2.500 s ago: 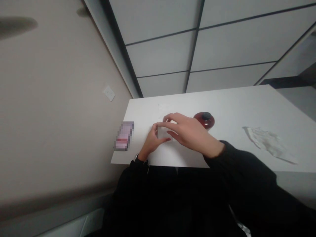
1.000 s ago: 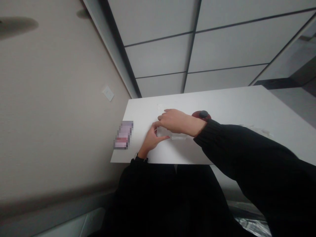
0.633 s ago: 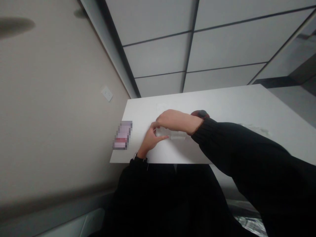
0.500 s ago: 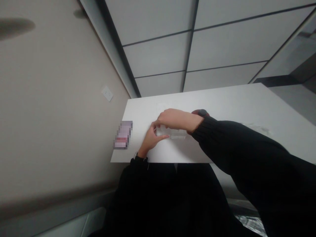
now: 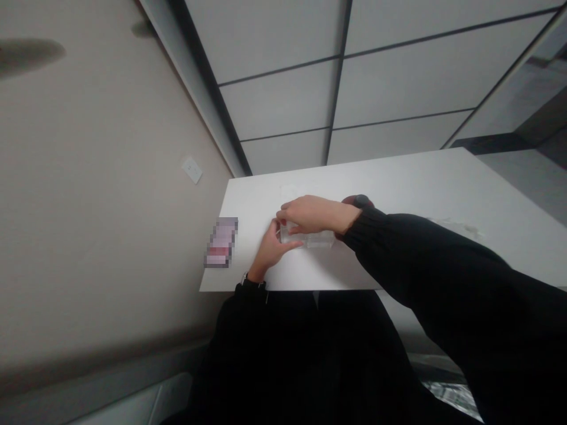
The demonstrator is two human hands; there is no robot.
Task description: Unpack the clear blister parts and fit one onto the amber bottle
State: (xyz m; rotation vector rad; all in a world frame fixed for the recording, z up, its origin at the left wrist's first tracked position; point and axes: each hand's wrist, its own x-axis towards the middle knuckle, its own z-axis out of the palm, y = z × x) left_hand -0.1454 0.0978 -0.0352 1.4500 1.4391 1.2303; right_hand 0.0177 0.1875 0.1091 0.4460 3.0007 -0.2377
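A white rectangular desk (image 5: 398, 177) holds a clear plastic box (image 5: 319, 239) near its front edge, left of centre, with a red round container with a dark lid (image 5: 362, 201) behind the right wrist. The left hand (image 5: 271, 248) grasps the box's left end; the right hand (image 5: 310, 213) bends over its top, its grip unclear.
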